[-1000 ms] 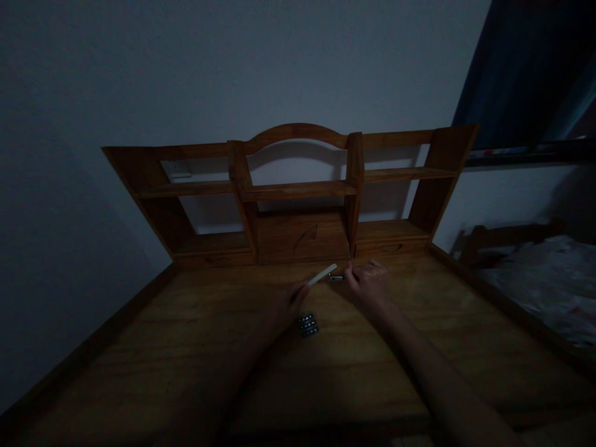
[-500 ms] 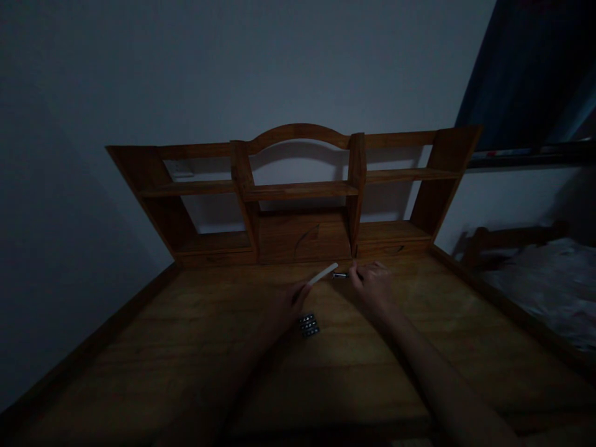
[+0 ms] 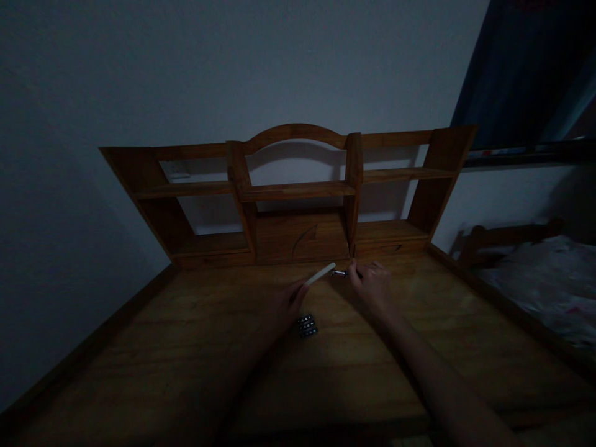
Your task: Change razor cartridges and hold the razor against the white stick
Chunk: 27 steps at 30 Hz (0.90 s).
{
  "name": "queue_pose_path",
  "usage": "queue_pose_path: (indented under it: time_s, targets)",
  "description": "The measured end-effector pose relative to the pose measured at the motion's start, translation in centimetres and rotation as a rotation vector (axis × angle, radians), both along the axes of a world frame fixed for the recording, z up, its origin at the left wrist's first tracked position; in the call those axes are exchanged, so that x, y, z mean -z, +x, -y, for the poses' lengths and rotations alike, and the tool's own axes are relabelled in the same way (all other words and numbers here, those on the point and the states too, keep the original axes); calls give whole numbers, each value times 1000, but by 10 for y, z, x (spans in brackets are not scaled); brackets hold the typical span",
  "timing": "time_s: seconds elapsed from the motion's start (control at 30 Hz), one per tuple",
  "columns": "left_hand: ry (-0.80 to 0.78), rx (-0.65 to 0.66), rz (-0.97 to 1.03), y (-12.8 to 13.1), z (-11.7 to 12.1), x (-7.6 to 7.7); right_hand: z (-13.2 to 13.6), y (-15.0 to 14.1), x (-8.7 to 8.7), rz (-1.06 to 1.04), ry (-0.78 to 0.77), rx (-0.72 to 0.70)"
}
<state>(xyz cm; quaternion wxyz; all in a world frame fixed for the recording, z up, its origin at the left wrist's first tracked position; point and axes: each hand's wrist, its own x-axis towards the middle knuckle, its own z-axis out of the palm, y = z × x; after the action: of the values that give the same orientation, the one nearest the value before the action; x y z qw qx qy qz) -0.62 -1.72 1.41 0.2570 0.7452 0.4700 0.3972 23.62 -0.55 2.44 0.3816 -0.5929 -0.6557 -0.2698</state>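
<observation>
My left hand (image 3: 291, 302) is closed around the near end of a long, thin, pale stick (image 3: 321, 274), which slants up to the right above the desk. My right hand (image 3: 372, 282) is closed on a small tool with a shiny metal end (image 3: 339, 273). That metal end points left and lies just beside the stick's far tip; whether they touch I cannot tell. The tool's handle is hidden in my fingers. Close to my left wrist, a small dark piece with rows of silvery marks (image 3: 308, 326) rests on the desk.
The wooden desk (image 3: 186, 347) carries a shelf unit (image 3: 298, 191) along its back edge, against a pale wall. Raised wooden edges run along both sides. To the right are a bed frame (image 3: 507, 234) and crumpled whitish material (image 3: 554, 285). The light is dim.
The camera view has shifted slightly. Both hands keep their grips and almost the same places, with the metal end still near the stick's tip.
</observation>
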Motion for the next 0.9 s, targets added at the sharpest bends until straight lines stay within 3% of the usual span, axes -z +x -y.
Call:
queue_pose_path:
  time_s: [0.33,0.47,0.63,0.9]
  targets:
    - [-2,9,74,-2,-2,3,-2,-3,2,-92,-4,-17]
    - [-14,22,102,0,-3,5,-3,-5,8,-234,-60,-57]
    - [-21,-28,172,-3,-1,3,-3,-16,16,-496,-158,-164]
    - [-40,42,211,0,0,0,0,-23,16,-717,-157,-383]
